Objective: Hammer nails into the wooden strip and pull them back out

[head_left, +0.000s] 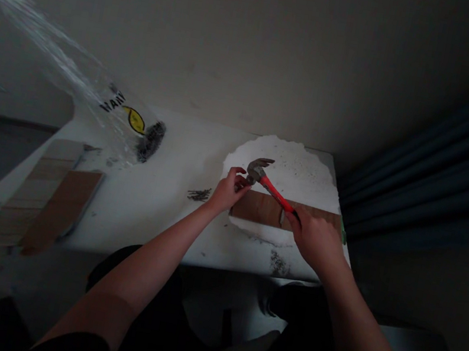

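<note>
My right hand (314, 237) is wrapped round the dark end of the red handle of a claw hammer (275, 194). The hammer's metal head is over the left end of a brown wooden board (256, 208). Beside that head, my left hand (228, 191) is closed in a pinch at the board's upper left corner. Whatever its fingertips hold is too small and too hidden to make out. The board lies across a round white slab (293, 170) with a rough edge. A small pile of nails (199, 195) is on the table left of my left hand.
A clear plastic bag (136, 120) with dark contents stands at the back left of the white table (151, 215). Two wooden boards (65, 207) lie at the left front edge. A wall closes off the back; a dark curtain (444, 157) hangs on the right.
</note>
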`<state>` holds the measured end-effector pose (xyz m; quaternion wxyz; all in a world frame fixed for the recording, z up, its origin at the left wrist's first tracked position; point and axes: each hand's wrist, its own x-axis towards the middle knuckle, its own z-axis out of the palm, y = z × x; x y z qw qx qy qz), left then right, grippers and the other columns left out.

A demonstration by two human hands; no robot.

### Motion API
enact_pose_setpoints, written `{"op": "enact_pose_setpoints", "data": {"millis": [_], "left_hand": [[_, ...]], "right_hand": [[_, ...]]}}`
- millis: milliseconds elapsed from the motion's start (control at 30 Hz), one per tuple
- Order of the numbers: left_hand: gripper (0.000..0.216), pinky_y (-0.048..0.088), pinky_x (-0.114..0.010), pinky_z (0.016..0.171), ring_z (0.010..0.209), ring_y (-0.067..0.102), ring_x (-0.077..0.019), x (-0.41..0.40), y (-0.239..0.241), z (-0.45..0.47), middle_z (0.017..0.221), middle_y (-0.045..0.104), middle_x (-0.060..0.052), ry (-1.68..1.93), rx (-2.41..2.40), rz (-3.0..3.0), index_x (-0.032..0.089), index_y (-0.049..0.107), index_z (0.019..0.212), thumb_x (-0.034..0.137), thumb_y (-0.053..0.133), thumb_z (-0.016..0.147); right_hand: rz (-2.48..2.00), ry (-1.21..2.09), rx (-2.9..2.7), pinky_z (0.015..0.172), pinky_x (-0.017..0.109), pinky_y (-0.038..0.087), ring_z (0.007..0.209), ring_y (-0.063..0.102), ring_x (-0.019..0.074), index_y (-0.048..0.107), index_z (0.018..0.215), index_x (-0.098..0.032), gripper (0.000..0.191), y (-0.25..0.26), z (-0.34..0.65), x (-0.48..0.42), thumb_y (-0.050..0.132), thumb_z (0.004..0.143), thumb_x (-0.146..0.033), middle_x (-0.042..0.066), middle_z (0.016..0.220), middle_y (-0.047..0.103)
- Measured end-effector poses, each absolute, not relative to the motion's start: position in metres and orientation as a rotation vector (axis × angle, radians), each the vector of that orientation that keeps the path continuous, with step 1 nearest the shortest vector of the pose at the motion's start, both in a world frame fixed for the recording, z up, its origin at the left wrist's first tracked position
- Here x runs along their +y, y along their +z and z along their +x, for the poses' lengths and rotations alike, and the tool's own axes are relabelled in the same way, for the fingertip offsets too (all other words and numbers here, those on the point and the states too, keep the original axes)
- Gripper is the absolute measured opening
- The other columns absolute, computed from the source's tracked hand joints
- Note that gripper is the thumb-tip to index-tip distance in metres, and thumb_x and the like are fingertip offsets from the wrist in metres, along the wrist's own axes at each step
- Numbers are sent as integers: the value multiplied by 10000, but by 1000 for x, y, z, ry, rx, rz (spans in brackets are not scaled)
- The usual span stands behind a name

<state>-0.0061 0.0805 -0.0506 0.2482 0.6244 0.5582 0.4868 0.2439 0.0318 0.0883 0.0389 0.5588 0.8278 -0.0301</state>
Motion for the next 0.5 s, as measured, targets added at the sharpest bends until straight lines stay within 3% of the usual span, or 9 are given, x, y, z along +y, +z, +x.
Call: {"op": "enact_pose_setpoints", "data": {"millis": [500], "left_hand": [[440, 520, -259, 698, 766, 690, -138, 82, -55, -7, 893, 706, -3, 1305, 1505, 1673, 243, 393, 1180, 214, 668, 839]], "right_hand": [[1704, -84, 2539, 599, 327, 390, 663, 650, 240, 648, 1172, -209, 507, 88, 243, 29, 246, 1023, -481, 108, 832, 725]]}}
